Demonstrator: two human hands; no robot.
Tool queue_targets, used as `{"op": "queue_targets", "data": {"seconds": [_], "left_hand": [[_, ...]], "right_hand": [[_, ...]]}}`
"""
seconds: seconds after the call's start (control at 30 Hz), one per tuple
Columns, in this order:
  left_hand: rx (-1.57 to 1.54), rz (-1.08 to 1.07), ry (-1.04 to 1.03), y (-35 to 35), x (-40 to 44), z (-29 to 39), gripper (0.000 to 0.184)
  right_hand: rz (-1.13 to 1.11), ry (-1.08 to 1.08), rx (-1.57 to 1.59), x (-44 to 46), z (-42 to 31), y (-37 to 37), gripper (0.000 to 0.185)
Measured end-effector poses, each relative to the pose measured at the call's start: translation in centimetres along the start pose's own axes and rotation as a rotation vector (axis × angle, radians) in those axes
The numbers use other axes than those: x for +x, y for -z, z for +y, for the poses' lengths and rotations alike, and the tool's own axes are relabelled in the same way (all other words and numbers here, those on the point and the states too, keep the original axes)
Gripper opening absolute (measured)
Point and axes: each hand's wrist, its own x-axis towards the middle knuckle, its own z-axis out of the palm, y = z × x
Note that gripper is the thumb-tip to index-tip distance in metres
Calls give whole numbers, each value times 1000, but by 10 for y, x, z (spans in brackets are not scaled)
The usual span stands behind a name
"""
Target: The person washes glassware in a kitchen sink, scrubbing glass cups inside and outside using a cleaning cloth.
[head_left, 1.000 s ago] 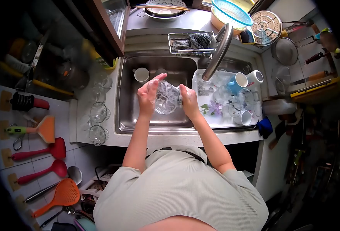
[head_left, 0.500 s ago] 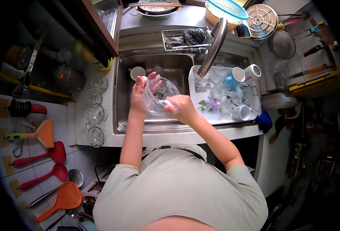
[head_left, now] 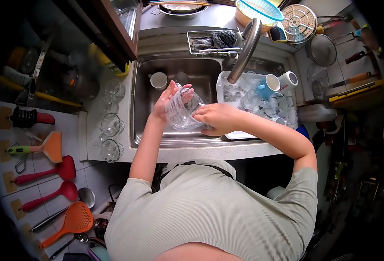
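Over the front of the left sink basin [head_left: 145,130], a large clear glass vessel [head_left: 179,114] is held tilted between both hands. My left hand [head_left: 162,104] supports it from the left, with the fingers reaching behind it. On the other side, my right hand [head_left: 216,118] curls its fingers around the vessel's edge; whether they grip a handle is hidden. Farther back in the basin sit a white mug [head_left: 158,81] and a dark cup [head_left: 182,78], the latter partly behind my left fingers.
A white tray [head_left: 222,87] with drinking glasses, a blue mug [head_left: 268,87] and a white cup [head_left: 288,80] stands on the right, below the faucet [head_left: 246,52]. Glass cups [head_left: 111,125] line the left counter. A wire rack [head_left: 213,42] holds dark scrubbers behind the sink.
My right elbow has swung outward to the right, and that hand has turned on the vessel's edge. The vessel has tilted, and my left hand has shifted slightly right with it.
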Motion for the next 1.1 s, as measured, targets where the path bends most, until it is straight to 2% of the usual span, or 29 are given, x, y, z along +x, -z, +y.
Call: {"op": "queue_targets", "data": {"seconds": [0.03,0.13,0.17,0.2,0.27,0.3,0.37,0.4,0.47,0.53,0.57,0.6,0.67,0.7,0.77,0.8,0.83,0.87,0.9,0.93,1.0,1.07,1.1], "left_hand": [[64,-13,-32,1,2,0,40],[259,55,-89,-16,0,-3,37],[345,61,-101,-23,-1,-2,38],[451,35,-134,-24,-2,1,39],[665,-14,-205,-22,-1,8,40],[687,-17,-201,-22,0,9,41],[542,-53,-151,-17,-4,9,41],[468,-71,-124,-16,-7,8,41],[375,-75,-45,-16,-12,2,38],[293,-93,68,-16,-12,-3,37],[233,-40,118,-15,-7,-9,38],[139,-46,271,-15,-5,-9,39],[-45,-56,568,-15,-3,-5,41],[-95,8,626,-20,-5,-6,43],[-22,76,554,-31,-11,-1,44],[12,110,518,-33,-13,0,46],[-25,100,343,-25,-9,-2,48],[72,-25,279,-22,-9,7,41],[231,-23,172,-21,-5,10,38],[388,-21,64,-20,-3,10,36],[630,-25,49,-19,-2,4,35],[619,-8,-9,-20,-1,3,35],[565,-23,-41,-25,-1,2,34]], "right_hand": [[-44,-53,110,1,-1,2,39],[80,-530,760,5,-21,7,46],[67,-515,1407,10,-5,-5,47],[166,-514,1831,13,-4,-3,55],[268,-492,1744,12,-18,-1,66],[140,-443,1451,10,-18,-4,69],[-81,-336,860,3,-15,-12,76],[-322,-284,583,4,-19,4,74],[-206,34,57,-2,-14,-2,73],[-56,125,-318,-4,-7,2,74],[-96,113,-568,-4,-3,8,78],[-26,146,-741,-3,7,4,82],[81,253,-859,4,20,-1,80],[71,280,-872,7,16,2,78],[46,339,-894,10,8,8,74],[28,255,-737,9,4,6,72],[7,173,-579,5,-1,2,69],[-12,91,-424,3,-5,-1,67],[-115,-4,-142,4,-9,-3,65],[-426,-294,137,10,-22,7,68],[-199,-489,798,8,-25,-10,73],[189,-417,1599,14,-28,-17,74],[123,-411,1697,15,-24,-12,74]]}}
